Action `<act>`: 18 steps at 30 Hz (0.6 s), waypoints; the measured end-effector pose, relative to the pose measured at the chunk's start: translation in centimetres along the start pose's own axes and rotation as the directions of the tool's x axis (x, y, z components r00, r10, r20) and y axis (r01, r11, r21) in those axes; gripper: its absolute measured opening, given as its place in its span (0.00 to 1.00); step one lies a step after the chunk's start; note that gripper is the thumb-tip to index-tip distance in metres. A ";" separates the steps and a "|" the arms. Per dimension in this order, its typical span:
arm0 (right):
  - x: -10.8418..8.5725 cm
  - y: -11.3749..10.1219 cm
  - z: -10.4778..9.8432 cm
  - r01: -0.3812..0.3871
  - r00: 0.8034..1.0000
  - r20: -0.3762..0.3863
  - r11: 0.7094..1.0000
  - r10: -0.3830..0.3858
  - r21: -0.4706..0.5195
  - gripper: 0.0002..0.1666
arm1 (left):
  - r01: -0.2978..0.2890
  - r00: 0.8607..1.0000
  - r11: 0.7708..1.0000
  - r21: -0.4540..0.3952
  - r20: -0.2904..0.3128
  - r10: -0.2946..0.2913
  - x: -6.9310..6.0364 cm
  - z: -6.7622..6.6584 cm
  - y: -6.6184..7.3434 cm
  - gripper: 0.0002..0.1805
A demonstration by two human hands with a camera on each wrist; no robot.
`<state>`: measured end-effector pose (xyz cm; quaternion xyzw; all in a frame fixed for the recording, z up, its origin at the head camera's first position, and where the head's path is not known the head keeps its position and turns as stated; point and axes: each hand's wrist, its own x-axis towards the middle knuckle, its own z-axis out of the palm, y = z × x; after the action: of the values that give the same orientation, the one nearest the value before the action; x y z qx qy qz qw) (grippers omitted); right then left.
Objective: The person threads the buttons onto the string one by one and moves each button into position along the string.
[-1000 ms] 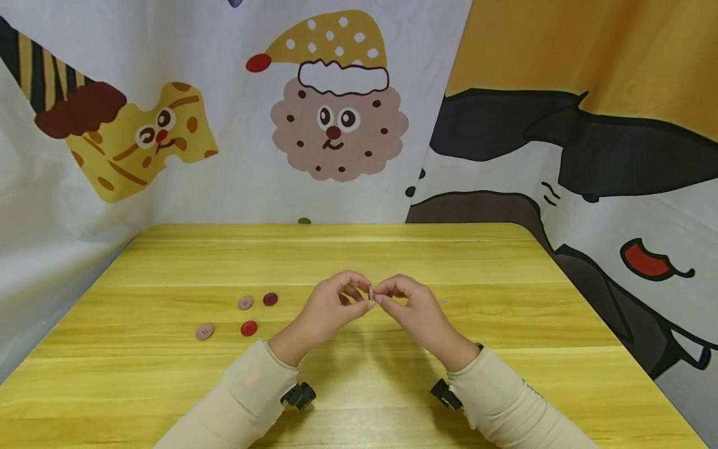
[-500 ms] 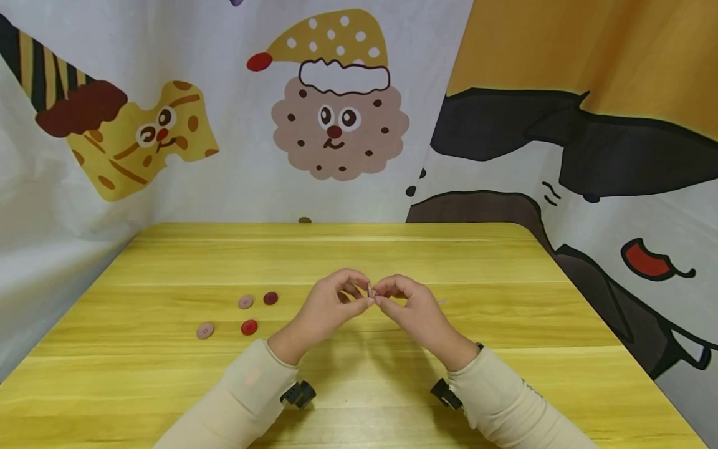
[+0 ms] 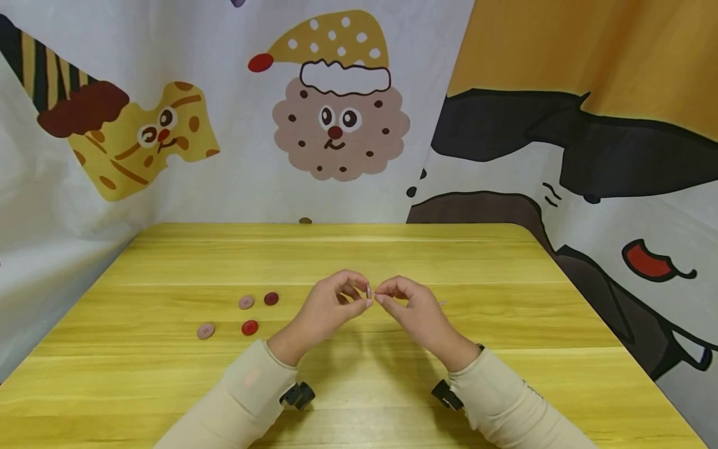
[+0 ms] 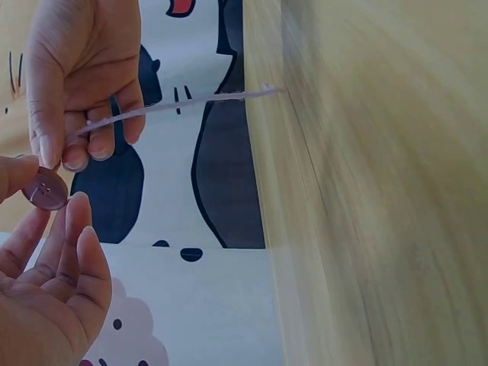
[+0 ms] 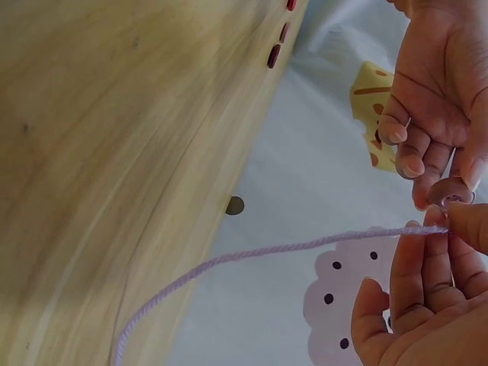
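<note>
Held up above the table between both hands is a brownish-pink button [image 4: 46, 190]. My left hand [image 3: 326, 307] pinches it by the edge between thumb and fingers, its face with small holes showing in the left wrist view. Close on its right, my right hand [image 3: 416, 312] pinches a lilac cord [image 5: 282, 248] near one end, at the button's holes. The cord's other part trails away from the right hand toward the table. Whether the tip passes through a hole, I cannot tell.
Left of my hands on the wooden table [image 3: 359, 249] lie a small pink button [image 3: 246, 302], a dark red button [image 3: 272, 299], a bright red button [image 3: 249, 327] and a larger pink button [image 3: 205, 330]. A cartoon-printed curtain [image 3: 224, 187] hangs behind.
A half second ago the fingertips and button were closer together; now a small gap shows between the two hands' fingertips. The buttons on the table stay where they were.
</note>
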<state>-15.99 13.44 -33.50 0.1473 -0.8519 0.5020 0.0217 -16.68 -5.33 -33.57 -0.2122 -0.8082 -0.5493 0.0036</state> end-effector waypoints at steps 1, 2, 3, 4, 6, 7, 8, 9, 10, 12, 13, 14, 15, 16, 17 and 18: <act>0.0 -0.1 -0.1 -0.007 1.000 0.000 1.000 0.007 0.000 0.05 | -0.004 1.000 1.000 0.002 0.002 0.004 0.0 0.0 0.0 0.10; -0.1 -0.1 -0.1 -0.015 1.000 0.002 1.000 0.015 0.000 0.05 | -0.008 1.000 1.000 0.003 0.004 0.008 0.0 0.0 0.0 0.11; -0.1 -0.1 -0.1 -0.019 1.000 0.004 1.000 0.019 0.002 0.05 | -0.013 1.000 1.000 0.003 0.007 0.013 0.0 0.0 0.0 0.11; -0.1 -0.1 -0.1 -0.021 1.000 0.007 1.000 0.021 0.002 0.05 | -0.018 1.000 1.000 0.001 0.010 0.018 0.0 0.0 0.0 0.11; -0.1 -0.2 -0.1 -0.017 1.000 0.010 1.000 0.017 -0.001 0.04 | -0.023 1.000 1.000 0.000 0.014 0.023 0.0 0.0 0.0 0.12; -0.1 -0.2 -0.1 -0.013 1.000 0.010 1.000 0.013 -0.001 0.04 | -0.023 1.000 1.000 -0.001 0.016 0.023 0.0 0.1 0.0 0.12; 0.0 -0.2 -0.1 -0.007 1.000 0.010 1.000 0.007 -0.004 0.04 | -0.024 1.000 1.000 -0.001 0.017 0.024 0.1 0.1 0.0 0.12; 0.0 -0.2 -0.1 -0.001 1.000 0.009 1.000 0.001 -0.007 0.04 | -0.021 1.000 1.000 0.000 0.016 0.021 0.0 0.1 0.0 0.11; 0.0 -0.2 -0.1 0.002 1.000 0.008 1.000 -0.002 -0.010 0.04 | -0.018 1.000 1.000 -0.002 0.016 0.018 0.0 0.1 0.0 0.11; 0.1 -0.3 0.0 0.008 1.000 0.004 1.000 -0.008 -0.015 0.04 | -0.014 1.000 1.000 0.000 0.013 0.014 0.0 0.1 -0.1 0.10; 0.1 -0.3 0.0 0.009 1.000 0.003 1.000 -0.009 -0.017 0.04 | -0.011 1.000 1.000 0.000 0.012 0.011 0.0 0.1 -0.1 0.10; 0.1 -0.3 0.0 0.009 1.000 0.002 1.000 -0.009 -0.017 0.04 | -0.008 1.000 1.000 -0.002 0.011 0.008 0.0 0.1 -0.1 0.10; 0.1 -0.3 0.1 0.007 1.000 0.001 1.000 -0.007 -0.015 0.04 | -0.003 1.000 1.000 -0.004 0.010 0.003 0.0 0.1 0.0 0.10; 0.2 -0.3 0.1 0.006 1.000 -0.001 1.000 -0.006 -0.014 0.04 | -0.002 1.000 1.000 -0.005 0.010 0.003 0.0 0.1 0.0 0.10; 0.2 -0.3 0.1 0.005 1.000 -0.002 1.000 -0.005 -0.012 0.04 | -0.001 1.000 1.000 -0.006 0.010 0.001 -0.1 0.1 0.0 0.10; 0.2 -0.3 0.2 0.002 1.000 -0.004 1.000 -0.002 -0.009 0.04 | -0.002 1.000 1.000 -0.008 0.010 0.002 -0.1 0.1 0.0 0.10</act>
<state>-16.05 13.12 -33.27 0.1472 -0.8541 0.4983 0.0243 -16.57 -5.27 -33.60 -0.2159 -0.8058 -0.5515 -0.0009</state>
